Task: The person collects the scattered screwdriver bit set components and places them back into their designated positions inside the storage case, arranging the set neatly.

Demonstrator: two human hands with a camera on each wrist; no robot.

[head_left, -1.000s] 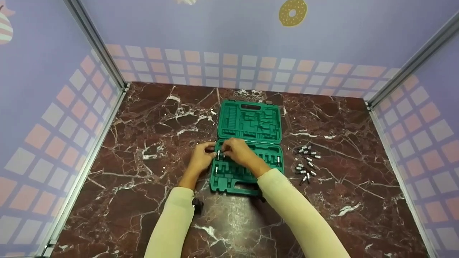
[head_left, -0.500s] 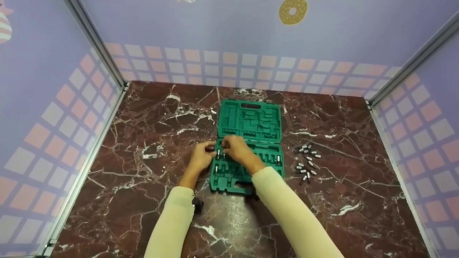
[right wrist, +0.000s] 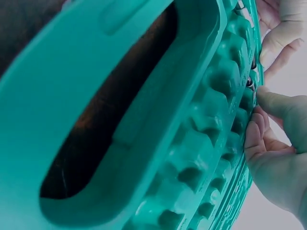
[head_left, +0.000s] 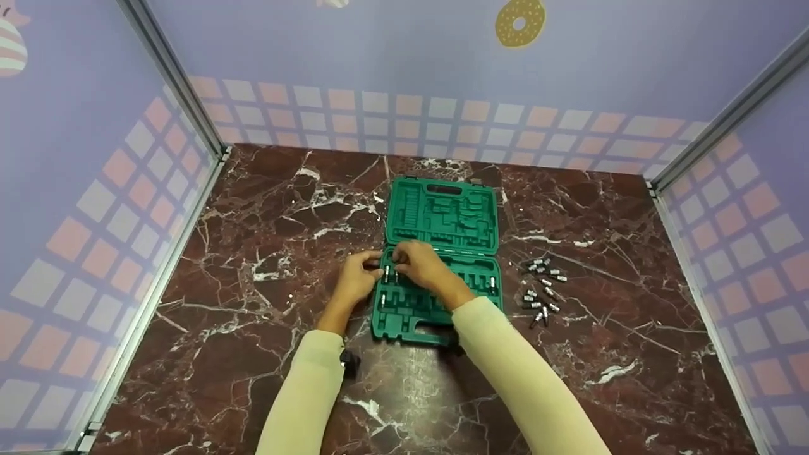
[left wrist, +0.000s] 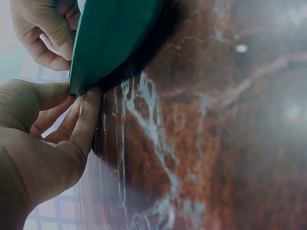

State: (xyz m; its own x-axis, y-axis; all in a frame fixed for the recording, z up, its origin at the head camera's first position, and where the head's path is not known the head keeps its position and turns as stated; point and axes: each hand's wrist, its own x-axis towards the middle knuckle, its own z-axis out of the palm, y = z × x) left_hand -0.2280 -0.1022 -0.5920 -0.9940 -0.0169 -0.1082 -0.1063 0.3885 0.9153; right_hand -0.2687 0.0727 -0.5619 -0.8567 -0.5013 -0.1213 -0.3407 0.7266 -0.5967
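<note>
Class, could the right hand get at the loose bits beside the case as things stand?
Probably yes: the right hand is over the case, and nothing visible stands between the case and the loose bits.

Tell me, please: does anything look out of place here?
Only the loose metal bits: they lie scattered at mixed angles on the table, right of the open green case, while a few others sit inside it.
</note>
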